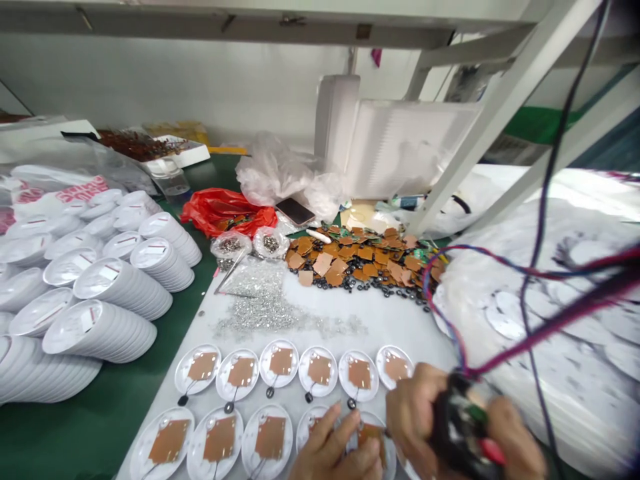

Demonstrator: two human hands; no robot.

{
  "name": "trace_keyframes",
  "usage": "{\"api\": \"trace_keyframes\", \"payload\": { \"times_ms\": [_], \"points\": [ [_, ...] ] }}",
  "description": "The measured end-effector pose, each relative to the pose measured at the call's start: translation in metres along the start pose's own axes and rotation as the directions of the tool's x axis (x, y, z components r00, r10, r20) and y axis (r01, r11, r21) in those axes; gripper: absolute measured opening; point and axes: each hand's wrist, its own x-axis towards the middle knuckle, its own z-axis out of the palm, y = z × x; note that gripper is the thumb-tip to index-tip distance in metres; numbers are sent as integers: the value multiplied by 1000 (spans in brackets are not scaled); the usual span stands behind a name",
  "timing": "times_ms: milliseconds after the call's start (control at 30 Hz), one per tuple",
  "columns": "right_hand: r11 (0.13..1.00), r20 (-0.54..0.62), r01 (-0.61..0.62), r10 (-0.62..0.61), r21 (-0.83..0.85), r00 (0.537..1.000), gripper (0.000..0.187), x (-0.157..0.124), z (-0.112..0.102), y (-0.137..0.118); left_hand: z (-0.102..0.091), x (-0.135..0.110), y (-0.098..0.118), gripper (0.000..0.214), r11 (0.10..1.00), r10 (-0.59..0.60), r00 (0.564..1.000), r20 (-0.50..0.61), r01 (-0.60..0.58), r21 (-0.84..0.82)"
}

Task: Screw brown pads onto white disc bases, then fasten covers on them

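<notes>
Head view shows the right hand (413,417) grasping a dark, blurred tool (443,420) with red and blue wires (520,341). Beside it, the left hand (340,450) reaches its fingers over the near row of white dishes (249,437), whether gripping I cannot tell; brown boards (270,438) sit in the dishes, two rows across a white surface (400,317).
</notes>
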Motion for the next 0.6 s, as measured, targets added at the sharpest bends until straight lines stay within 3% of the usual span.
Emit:
{"api": "trace_keyframes", "payload": {
  "times_ms": [100,200,333,500,567,600],
  "points": [
    [990,-22,138,-138,11,990,59,21,5,-19,8,-4,2,12,999,-3,998,-66,5,34],
    [929,-190,370,-368,-31,910,57,55,10,-15,21,-7,8,17,996,-76,976,-205,85,32],
    [918,-272,389,-395,-78,877,54,94,8,15,28,-2,14,19,989,-134,972,-194,143,30],
    [926,-274,366,-378,-95,884,53,103,6,22,7,29,3,39,963,-264,916,-302,235,-128],
    [921,-271,382,-388,-77,881,53,98,10,12,-12,45,-12,39,931,-348,907,-238,304,-203],
    [920,-265,388,-390,-61,882,54,94,13,6,-23,53,-21,36,914,-376,916,-140,343,-216]
  ]
}}
